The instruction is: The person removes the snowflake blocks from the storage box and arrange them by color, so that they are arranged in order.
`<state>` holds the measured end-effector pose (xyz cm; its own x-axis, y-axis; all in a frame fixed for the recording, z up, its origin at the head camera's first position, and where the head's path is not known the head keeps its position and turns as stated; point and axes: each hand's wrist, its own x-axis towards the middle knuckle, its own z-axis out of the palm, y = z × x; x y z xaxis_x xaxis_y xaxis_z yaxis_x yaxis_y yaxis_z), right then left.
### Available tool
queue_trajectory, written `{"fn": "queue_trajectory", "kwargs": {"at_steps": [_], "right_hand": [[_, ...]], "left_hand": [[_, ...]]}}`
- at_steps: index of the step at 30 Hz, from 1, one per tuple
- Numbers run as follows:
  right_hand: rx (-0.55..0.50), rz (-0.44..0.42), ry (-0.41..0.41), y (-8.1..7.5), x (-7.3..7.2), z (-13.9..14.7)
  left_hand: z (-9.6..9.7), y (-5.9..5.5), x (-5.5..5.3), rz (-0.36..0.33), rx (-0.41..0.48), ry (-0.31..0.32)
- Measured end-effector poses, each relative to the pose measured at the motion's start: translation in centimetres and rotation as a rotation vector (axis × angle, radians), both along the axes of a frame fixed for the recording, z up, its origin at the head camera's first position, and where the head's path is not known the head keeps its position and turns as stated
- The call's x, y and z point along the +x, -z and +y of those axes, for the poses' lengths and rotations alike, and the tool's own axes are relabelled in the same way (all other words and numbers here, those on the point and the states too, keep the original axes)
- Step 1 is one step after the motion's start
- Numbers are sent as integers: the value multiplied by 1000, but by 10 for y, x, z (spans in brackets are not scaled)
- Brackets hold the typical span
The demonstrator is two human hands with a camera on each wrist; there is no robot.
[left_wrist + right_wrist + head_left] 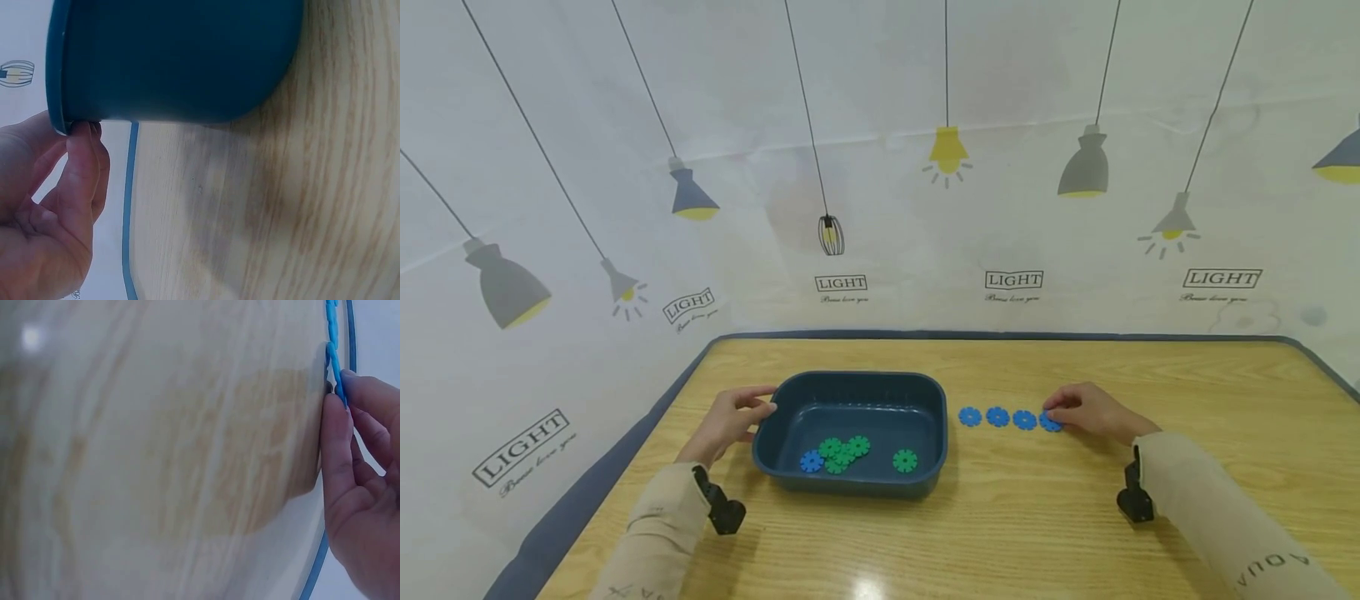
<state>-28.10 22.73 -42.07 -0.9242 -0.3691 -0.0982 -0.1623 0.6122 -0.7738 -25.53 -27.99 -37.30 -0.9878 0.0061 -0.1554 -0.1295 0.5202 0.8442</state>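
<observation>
I see the left hand (730, 423) pinching the smooth, round-cornered tub (850, 486) at nine o'clock, right hand (1088, 410) pinching a flat, notched blue disc (1047, 424) on the woodgrain bench (1037, 517), tub's three o'clock.

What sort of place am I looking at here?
Probably an indoor tabletop activity station: a wood-grain table, a backdrop printed with hanging lamps, and a dark blue basin holding notched discs.

White glare (868, 588) on the tabletop (1037, 517), wrist views soft.
</observation>
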Motion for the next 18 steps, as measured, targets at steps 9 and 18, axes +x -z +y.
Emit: {"fn": "queue_trajectory", "kwargs": {"at_steps": [9, 18], "right_hand": [[7, -3, 28, -7, 2, -1], [4, -22, 69, -9, 2, 4]], "left_hand": [[-1, 3, -3, 8, -14, 4], [0, 1, 0, 9, -11, 11]]}}
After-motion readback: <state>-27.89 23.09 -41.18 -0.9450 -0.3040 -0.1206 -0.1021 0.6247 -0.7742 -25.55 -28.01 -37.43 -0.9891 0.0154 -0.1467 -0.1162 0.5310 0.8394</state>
